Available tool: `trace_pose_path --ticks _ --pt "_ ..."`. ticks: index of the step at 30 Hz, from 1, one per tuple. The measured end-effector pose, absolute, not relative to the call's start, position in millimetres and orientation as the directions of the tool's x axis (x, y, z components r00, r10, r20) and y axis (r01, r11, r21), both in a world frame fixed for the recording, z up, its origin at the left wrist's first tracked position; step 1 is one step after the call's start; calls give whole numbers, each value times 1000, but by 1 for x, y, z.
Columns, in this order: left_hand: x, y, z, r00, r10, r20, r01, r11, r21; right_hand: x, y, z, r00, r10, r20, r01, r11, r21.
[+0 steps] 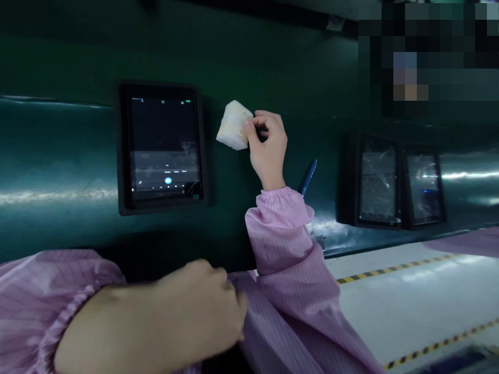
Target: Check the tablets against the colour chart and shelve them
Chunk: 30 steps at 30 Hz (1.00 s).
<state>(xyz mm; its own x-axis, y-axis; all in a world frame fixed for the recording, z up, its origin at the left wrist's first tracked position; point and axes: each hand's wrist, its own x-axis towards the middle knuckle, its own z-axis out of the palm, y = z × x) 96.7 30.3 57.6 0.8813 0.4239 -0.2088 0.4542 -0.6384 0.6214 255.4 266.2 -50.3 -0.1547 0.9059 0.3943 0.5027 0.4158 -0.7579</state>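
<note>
My right hand point(268, 143) reaches over the dark green table and pinches the right edge of a white, yellowish-stained wad point(234, 126) between thumb and fingers. It looks like a folded cloth or a soft roll; its exact kind is unclear. Just left of the wad is a tablet point(166, 137) in a thick black case, its screen lit with a camera app. Low in front of my body, my left hand point(195, 306) is curled into a fist, away from the table things. Its inner side is hidden, so anything inside it does not show.
A blue pen point(309, 176) lies right of my right wrist. Farther right are two black-cased devices point(378, 182) point(423, 187) with reflective screens. The table's front edge borders a pale floor point(409, 301) with yellow-black striped tape. The upper right corner is pixelated.
</note>
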Motion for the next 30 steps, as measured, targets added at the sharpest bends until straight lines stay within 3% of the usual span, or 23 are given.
trace_pose_path --ticks 5,11,16,24,30 --pt "90 78 60 748 472 -466 662 -570 486 257 267 -52 -167 906 390 502 418 -757" --pt "94 94 46 832 242 -498 554 -340 760 257 267 -51 -153 905 398 516 417 -748" --pt "105 94 38 872 74 -483 484 -274 831 257 266 -50 -156 905 397 521 417 -745" --pt "103 90 51 914 188 -360 407 -436 803 256 266 -49 -149 912 382 514 401 -758" --pt "104 71 52 940 295 -170 335 -715 614 255 265 -45 -141 915 378 521 393 -758"
